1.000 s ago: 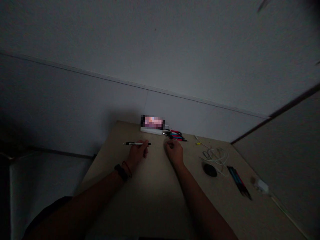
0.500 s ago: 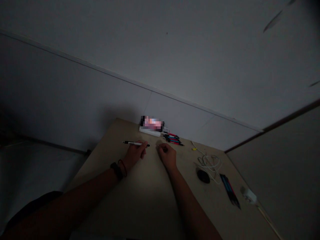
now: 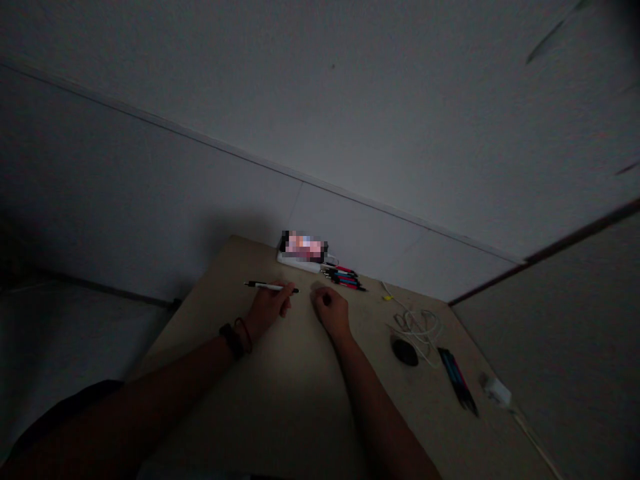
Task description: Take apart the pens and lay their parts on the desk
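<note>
Over the last second the right hand has drawn away from the row of slim black, red and blue pens on the beige counter, toward the left hand. It now rests with the pens at its 1 o'clock, apart from them. Its grip is curled, fingertips turned to 10 o'clock; whether anything small is pinched there cannot be told.

The left grip has hardly shifted: thumb and fingers hold a slim white-barrelled pen with black ends, lying roughly from 9 o'clock to 3 o'clock. The pen's 3 o'clock end points toward the right fingertips, near but not touching, so the work appears to centre on the gap between the hands.

At 12 o'clock, beyond both hands, a lit, blurred-out phone leans above a long white block. From the right hand, a loose white cable lies at 3 o'clock, a rounded black object at 4 o'clock, and farther that way a flat dark bundle with blue and red strips.
</note>
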Motion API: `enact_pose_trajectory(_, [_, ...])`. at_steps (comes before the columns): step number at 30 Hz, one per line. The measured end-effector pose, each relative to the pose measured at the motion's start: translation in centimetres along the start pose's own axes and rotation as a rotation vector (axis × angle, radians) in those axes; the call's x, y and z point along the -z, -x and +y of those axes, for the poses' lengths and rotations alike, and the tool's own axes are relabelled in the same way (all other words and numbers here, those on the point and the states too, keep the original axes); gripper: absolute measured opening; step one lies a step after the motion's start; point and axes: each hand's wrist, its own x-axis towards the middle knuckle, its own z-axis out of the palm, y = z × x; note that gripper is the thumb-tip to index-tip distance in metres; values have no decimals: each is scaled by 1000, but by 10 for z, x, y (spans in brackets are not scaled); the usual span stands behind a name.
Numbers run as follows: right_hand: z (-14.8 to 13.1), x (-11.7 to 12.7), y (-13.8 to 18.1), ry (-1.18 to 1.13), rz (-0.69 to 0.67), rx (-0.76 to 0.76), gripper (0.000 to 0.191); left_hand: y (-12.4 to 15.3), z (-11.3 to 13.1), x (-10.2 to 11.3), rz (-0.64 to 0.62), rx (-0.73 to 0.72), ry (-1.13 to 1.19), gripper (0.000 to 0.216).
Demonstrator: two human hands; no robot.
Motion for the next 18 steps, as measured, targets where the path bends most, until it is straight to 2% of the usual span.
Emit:
enact_pose_trajectory(6, [9, -3, -2, -13, 80, -15, 26, -1, -2, 0, -8, -1, 11, 40])
enact_pose_trajectory(11, [19, -1, -5, -20, 276, -22, 31, 1, 0, -1, -8, -2, 48, 38])
enact_pose_trajectory(13, [19, -1, -5, 11, 304, -18, 39, 1, 1, -1, -14, 4, 57, 37])
enact_pose_trajectory(15, [17, -2, -4, 90, 213, -7, 48, 1, 1, -1, -11, 7, 54, 36])
enact_pose_trajectory(18, [7, -6, 3, 291, -72, 16, 59, 1, 2, -1, -12, 0, 33, 36])
